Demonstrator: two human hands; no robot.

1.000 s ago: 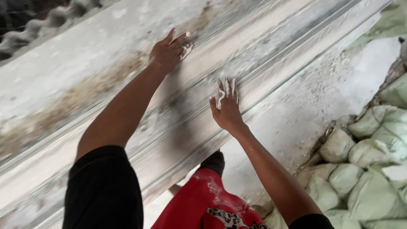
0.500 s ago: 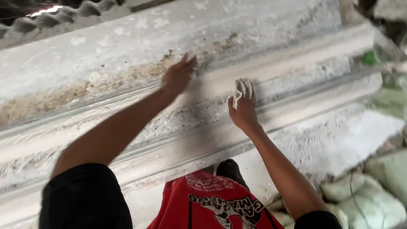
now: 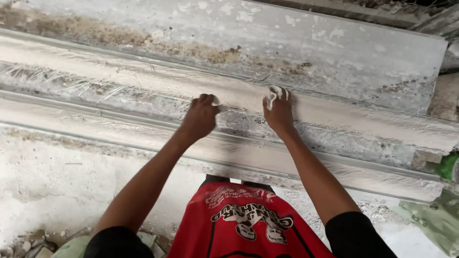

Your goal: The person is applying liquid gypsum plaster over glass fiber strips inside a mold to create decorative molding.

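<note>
Grey, plaster-crusted moulding [image 3: 334, 119] is worked by two bare hands, with a pale dusty floor [image 3: 52, 186] seen below it.

Long stepped ridges are seen running across the view, with loose fibres [image 3: 91, 86] embedded along the middle band and brown grit on the flat slab [image 3: 311, 43] behind. The left hand [image 3: 200, 117] is curled into a loose clench against the middle ridge, and a small white bit [image 3: 216, 100] is pinched at its fingertips. The right hand [image 3: 278, 112] is pressed on the same ridge just beside it, its grip closed on a white wad [image 3: 274, 92] that is held against the moulding. A red printed garment [image 3: 239, 220] is seen between the two forearms. A green scrap [image 3: 449, 165] is visible at the moulding's right end, and rubble [image 3: 28, 239] lies at the lower left.
</note>
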